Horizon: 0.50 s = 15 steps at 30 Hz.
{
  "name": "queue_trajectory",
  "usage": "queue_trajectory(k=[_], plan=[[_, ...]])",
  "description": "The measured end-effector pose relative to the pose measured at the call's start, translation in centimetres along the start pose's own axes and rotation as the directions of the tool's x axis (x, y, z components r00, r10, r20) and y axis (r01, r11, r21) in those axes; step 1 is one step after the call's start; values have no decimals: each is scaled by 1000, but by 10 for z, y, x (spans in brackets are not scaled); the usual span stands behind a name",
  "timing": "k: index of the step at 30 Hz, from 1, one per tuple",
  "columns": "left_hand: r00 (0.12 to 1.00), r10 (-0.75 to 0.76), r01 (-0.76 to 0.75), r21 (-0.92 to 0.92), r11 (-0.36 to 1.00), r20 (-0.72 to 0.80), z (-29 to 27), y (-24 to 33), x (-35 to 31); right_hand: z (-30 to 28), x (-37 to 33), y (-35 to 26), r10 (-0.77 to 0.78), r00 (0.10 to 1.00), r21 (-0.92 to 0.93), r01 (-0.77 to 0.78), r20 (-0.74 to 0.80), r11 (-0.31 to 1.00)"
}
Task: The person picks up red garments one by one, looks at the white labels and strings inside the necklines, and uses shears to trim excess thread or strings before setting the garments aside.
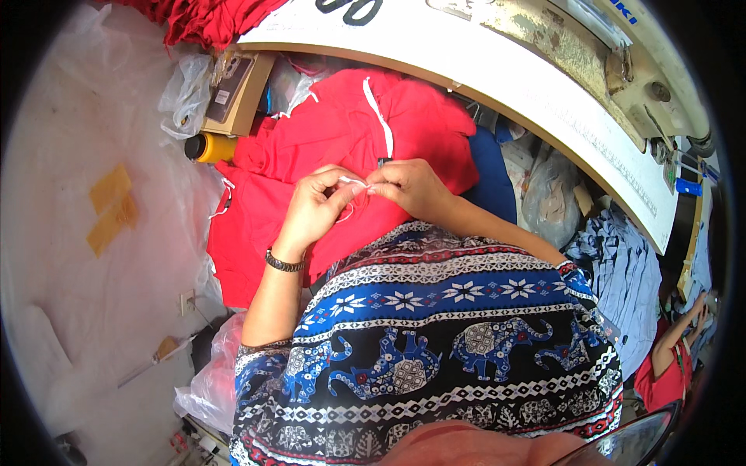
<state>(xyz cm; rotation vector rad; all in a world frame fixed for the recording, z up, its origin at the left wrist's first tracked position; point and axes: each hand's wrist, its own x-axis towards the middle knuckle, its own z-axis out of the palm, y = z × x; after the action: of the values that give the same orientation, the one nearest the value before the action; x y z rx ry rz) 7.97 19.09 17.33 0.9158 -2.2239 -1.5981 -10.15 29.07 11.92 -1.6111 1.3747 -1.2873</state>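
Note:
Both hands meet over a pile of red cloth (311, 136) in my lap. My left hand (317, 203) pinches a white cord (352, 181) between thumb and fingers. At the cord's other side, my right hand (412, 188) is closed on it too, its fingertips touching those of the left. A thin white thread loops down below the fingers against the red. A small black piece (384, 161) sticks out above my right fingers; its kind is hidden. Farther up, a white strip (378, 116) runs along the red cloth.
A white sewing table (497, 85) curves across the far side, with a sewing machine (614, 70) on it. At left stand a cardboard box (252, 93) and a yellow, black-capped container (214, 147). Light blue garments (618, 272) hang at right, near a person in red (667, 365).

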Motion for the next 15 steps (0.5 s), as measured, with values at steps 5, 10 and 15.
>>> queue_trajectory(k=[5,10,15], plan=[[1000,15,-14,147,989,-7,3,-7,-4,-12,4,6,-25,989,36,31,-146,999],[990,90,-86,49,995,-104,13,3,-4,-12,25,54,297,884,105,-277,-362,955],[983,184,-184,-8,983,-13,10,11,-5,-13,43,24,398,908,248,-358,-130,900]])
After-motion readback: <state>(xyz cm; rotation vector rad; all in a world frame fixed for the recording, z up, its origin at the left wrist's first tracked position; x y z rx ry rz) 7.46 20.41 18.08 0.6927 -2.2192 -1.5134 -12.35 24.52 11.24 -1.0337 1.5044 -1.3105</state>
